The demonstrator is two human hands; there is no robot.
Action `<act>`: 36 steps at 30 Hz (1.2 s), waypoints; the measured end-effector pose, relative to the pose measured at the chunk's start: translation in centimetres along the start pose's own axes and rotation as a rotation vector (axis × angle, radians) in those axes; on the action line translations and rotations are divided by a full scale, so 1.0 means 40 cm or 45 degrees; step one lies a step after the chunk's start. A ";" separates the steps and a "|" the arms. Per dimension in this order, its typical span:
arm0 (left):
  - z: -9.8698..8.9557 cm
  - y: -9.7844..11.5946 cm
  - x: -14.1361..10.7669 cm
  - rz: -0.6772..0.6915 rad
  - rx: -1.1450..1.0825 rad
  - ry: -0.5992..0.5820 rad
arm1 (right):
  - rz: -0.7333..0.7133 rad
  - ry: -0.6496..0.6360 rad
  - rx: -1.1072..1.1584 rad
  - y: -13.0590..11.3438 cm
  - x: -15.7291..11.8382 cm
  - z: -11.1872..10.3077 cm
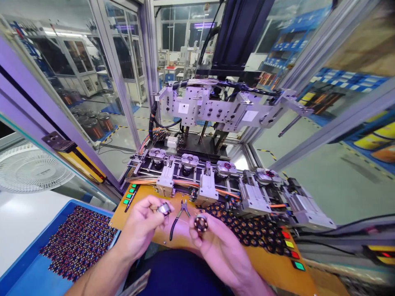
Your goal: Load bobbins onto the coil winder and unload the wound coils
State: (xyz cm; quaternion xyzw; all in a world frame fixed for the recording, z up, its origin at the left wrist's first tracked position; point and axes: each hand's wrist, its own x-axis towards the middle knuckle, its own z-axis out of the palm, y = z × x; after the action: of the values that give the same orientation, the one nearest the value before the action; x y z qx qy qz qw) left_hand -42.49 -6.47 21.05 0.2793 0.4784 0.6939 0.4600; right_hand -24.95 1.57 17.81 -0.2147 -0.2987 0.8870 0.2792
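My left hand (142,226) pinches a small round metal part (164,209) over the left part of the orange work surface (262,267). In my right hand (216,244) is a similar ring-shaped part (200,223), its dark slotted face with copper-coloured spots turned toward the camera. Thin wire seems to run between the two parts. Pliers (179,220) with dark handles lie between my hands, jaws pointing away from me. Beyond them stands a machine with a row of round fixtures (189,160); two on the right hold parts with red pieces (227,165).
Many dark round parts (247,230) cover the surface on the right. A blue tray (27,263) full of small parts is at the left, below a white fan (33,168). Green buttons (128,196) and coloured buttons (289,244) flank the surface. Metal frame posts rise on both sides.
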 end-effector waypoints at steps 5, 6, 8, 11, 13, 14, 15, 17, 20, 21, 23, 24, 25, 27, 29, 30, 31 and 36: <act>0.028 -0.038 -0.008 -0.427 -0.517 0.051 | 0.128 0.040 0.350 0.002 0.012 0.002; 0.031 -0.046 -0.011 -0.448 -0.542 0.057 | 0.130 0.041 0.373 0.002 0.012 0.002; 0.034 -0.059 -0.017 -0.468 -0.577 0.070 | 0.137 0.044 0.397 0.002 0.013 0.001; 0.037 -0.070 -0.018 -0.486 -0.590 0.081 | 0.134 0.057 0.397 0.004 0.015 -0.004; 0.042 -0.071 -0.016 -0.491 -0.592 0.082 | 0.125 0.069 0.367 0.006 0.017 -0.006; 0.046 -0.071 -0.015 -0.487 -0.591 0.081 | 0.119 0.071 0.343 0.006 0.017 -0.006; 0.049 -0.070 -0.014 -0.480 -0.586 0.079 | 0.110 0.069 0.314 0.005 0.017 -0.006; 0.050 -0.069 -0.015 -0.460 -0.535 0.076 | 0.073 0.041 0.235 0.003 0.012 -0.008; 0.015 -0.077 -0.017 -0.301 -0.107 0.113 | -0.059 -0.008 -0.035 0.005 0.001 -0.029; -0.010 -0.085 -0.017 -0.208 0.123 0.142 | -0.154 -0.015 -0.259 0.010 0.000 -0.045; -0.077 -0.110 -0.015 -0.033 0.539 0.220 | -0.399 -0.028 -0.867 0.033 0.009 -0.089; -0.115 -0.128 -0.013 0.023 0.681 0.260 | -0.512 -0.045 -1.161 0.051 0.020 -0.114; -0.153 -0.148 -0.010 0.055 0.781 0.294 | -0.596 -0.078 -1.398 0.074 0.038 -0.137; -0.221 -0.193 -0.001 0.086 0.960 0.326 | -0.644 -0.188 -1.660 0.129 0.088 -0.174; -0.270 -0.237 0.016 0.116 1.131 0.307 | -0.623 -0.317 -1.810 0.190 0.153 -0.187; -0.286 -0.257 0.026 0.134 1.203 0.285 | -0.617 -0.366 -1.897 0.218 0.186 -0.185; -0.297 -0.275 0.038 0.158 1.268 0.260 | -0.612 -0.397 -1.976 0.242 0.218 -0.178; -0.309 -0.314 0.079 0.368 1.553 0.112 | -0.641 -0.414 -2.208 0.282 0.293 -0.136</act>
State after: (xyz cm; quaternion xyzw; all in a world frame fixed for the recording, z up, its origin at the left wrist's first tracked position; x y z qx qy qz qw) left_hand -49.39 -7.14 4.55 0.5245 0.7641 0.3622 0.0994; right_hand -34.91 3.59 4.00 -0.1501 -0.9334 0.2843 0.1596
